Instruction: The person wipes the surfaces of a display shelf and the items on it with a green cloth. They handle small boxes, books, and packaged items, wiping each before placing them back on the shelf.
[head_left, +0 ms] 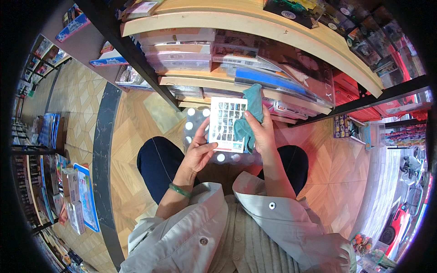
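A white flat box or booklet (227,124), printed with rows of small dark pictures, lies between my two hands above my knees. My left hand (199,148) grips its left edge, thumb on the face near the lower corner. On the right side, my right hand (261,131) holds a teal cloth (252,102) against the box; the cloth drapes over its right part and hangs past the lower edge. Behind the box, a dark surface with white dots (194,126) shows, partly hidden.
Ahead stands a shelf unit with pale wooden boards (218,20), holding stacked clear boxes (181,56) and a blue flat package (269,80). Black posts (136,58) flank it. Cartons (73,201) stand at the left, and a clear plastic bin (374,134) at the right.
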Tool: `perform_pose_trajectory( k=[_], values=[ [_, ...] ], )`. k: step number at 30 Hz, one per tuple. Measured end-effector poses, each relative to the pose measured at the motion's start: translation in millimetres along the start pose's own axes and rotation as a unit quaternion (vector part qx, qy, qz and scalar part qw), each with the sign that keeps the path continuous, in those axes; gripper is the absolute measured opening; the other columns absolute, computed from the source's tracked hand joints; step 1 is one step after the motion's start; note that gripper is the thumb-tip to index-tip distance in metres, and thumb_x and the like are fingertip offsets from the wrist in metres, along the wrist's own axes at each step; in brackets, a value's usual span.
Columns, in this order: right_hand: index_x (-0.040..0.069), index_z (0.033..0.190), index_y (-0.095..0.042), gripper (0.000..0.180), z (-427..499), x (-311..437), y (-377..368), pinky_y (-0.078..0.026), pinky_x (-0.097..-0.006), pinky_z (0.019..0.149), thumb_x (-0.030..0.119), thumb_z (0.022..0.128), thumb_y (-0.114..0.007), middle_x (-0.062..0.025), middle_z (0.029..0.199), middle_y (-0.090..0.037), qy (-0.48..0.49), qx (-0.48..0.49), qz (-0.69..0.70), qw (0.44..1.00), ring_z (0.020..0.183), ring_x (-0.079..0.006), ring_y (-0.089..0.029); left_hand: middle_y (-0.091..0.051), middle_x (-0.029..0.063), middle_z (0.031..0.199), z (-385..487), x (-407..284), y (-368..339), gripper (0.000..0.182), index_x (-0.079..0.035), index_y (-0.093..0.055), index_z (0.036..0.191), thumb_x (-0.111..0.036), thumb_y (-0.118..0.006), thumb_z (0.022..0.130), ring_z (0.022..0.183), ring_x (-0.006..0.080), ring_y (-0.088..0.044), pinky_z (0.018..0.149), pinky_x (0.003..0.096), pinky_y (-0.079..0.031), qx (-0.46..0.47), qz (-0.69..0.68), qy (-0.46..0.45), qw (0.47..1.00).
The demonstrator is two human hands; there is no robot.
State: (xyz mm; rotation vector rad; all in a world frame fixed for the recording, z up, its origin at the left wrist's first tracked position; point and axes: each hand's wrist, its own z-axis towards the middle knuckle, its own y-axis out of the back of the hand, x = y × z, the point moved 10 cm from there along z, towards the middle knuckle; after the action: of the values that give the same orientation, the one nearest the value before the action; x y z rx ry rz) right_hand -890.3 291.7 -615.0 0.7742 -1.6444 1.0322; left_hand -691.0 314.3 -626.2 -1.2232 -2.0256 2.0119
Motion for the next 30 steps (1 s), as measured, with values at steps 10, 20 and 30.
perform_pose_trajectory(
  k=[10,20,30],
  values=[
    [0.001,0.137,-0.050,0.059,-44,60,-50,-0.050,-0.0329,0.094,0.005,0.084,-0.075,-0.0135,0.123,-0.064,0.216,0.028,-0.306,0.927,0.109,-0.0189,-0.062,-0.038,0.0171,0.141,20,11,17,0.131,0.002,-0.002,0.152,-0.013,-0.094,0.060,0.131,0.0251,-0.042,0.108,0.0384,-0.040,-0.114,0.406,-0.067,0.904],
    [-0.001,0.134,-0.048,0.049,-15,2,20,-0.049,-0.0261,0.087,0.005,0.091,-0.069,-0.0061,0.117,-0.061,0.126,-0.058,-0.268,0.953,0.100,-0.0109,-0.060,-0.034,0.0223,0.146,1,-28,58,0.117,-0.012,-0.002,0.158,-0.012,-0.076,0.068,0.133,0.0317,-0.039,0.109,0.0416,-0.037,-0.196,0.265,-0.100,0.939],
    [0.001,0.133,-0.050,0.053,-16,-42,41,-0.046,-0.0373,0.096,0.016,0.088,-0.072,-0.0173,0.120,-0.063,0.140,-0.044,-0.413,0.899,0.110,-0.0307,-0.062,-0.040,0.0265,0.147,3,-41,0,0.084,-0.002,-0.030,0.151,-0.037,-0.062,0.081,0.136,0.0499,-0.039,0.114,0.0587,-0.032,0.049,-0.108,-0.058,0.991]
  ],
)
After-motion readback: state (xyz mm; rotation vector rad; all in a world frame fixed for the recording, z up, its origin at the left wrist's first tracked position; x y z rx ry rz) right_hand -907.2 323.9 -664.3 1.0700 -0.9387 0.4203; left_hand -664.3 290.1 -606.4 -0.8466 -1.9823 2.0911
